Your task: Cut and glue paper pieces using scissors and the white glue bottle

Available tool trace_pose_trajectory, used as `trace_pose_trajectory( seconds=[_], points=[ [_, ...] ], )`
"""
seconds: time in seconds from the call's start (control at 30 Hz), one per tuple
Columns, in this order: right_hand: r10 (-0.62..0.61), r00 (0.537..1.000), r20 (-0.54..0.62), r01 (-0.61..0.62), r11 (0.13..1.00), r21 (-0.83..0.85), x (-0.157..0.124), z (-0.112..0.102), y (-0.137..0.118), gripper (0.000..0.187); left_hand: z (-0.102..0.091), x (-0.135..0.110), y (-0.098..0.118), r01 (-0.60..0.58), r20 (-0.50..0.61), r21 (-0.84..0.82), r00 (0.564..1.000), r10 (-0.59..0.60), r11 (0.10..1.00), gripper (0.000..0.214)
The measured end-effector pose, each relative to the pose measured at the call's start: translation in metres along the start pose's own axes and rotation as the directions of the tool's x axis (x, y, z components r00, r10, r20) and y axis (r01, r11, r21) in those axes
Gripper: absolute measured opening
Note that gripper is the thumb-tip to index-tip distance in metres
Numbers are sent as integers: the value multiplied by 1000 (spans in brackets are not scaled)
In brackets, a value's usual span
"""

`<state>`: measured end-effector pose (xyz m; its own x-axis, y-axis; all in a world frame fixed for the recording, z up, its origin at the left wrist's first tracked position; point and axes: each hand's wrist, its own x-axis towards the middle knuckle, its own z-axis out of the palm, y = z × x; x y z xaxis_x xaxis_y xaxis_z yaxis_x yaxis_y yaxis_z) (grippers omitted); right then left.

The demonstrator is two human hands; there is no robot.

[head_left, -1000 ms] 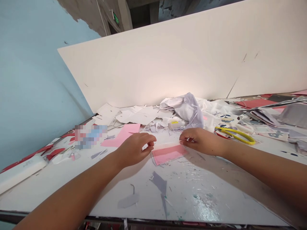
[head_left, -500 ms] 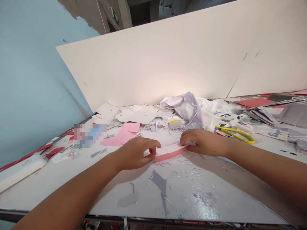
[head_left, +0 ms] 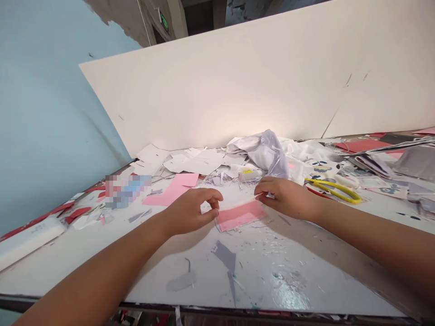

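Note:
A small pink paper rectangle (head_left: 239,215) lies on the white table (head_left: 288,271) between my two hands. My left hand (head_left: 192,209) pinches its left end with thumb and fingers curled. My right hand (head_left: 284,196) pinches the upper right corner, where a thin white or clear edge runs along the top of the pink piece. Both forearms reach in from the near edge.
Yellow-handled scissors (head_left: 335,189) lie right of my right hand. A larger pink sheet (head_left: 175,188) sits to the left, a glue stick (head_left: 249,174) and crumpled plastic (head_left: 267,154) behind. White paper scraps heap against a tilted white board (head_left: 238,90). Grey offcuts (head_left: 226,258) lie near the front edge.
The pink piece was tilted up half a second ago, showing a narrow strip; now it lies flatter again, with more pink showing. Both hands stayed at its ends.

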<state>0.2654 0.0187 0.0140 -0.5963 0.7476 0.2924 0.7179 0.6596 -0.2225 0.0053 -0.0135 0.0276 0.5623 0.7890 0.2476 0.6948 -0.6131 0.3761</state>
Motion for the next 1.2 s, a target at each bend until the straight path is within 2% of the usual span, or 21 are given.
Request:
trace_pose_trajectory(
  seconds=[0.1, 0.27, 0.53, 0.73, 0.97, 1.2],
  points=[
    [81, 996, -47, -81, 997, -5, 1, 2, -3, 20, 0, 1, -3, 51, -93, -13, 994, -52, 999, 18],
    [139, 988, -63, -139, 990, 15, 2, 6, -3, 19, 3, 2, -6, 73, -210, -1, 975, -71, 997, 18],
    [236, 971, -46, -229, 967, 115, 5, 13, -1, 24, 8, 6, -13, 69, -237, 47, 970, -56, 996, 19],
    [373, 927, 36, -365, 875, 319, 7, 19, -4, 22, 11, 7, -15, 85, -239, 30, 968, -75, 996, 19],
    [377, 925, 43, -367, 861, 352, 7, 20, -5, 22, 12, 8, -15, 92, -250, 44, 965, -79, 995, 17],
    [321, 945, 64, -326, 906, 268, 5, 18, -5, 20, 11, 7, -14, 101, -249, 48, 965, -86, 994, 17]
  ],
)
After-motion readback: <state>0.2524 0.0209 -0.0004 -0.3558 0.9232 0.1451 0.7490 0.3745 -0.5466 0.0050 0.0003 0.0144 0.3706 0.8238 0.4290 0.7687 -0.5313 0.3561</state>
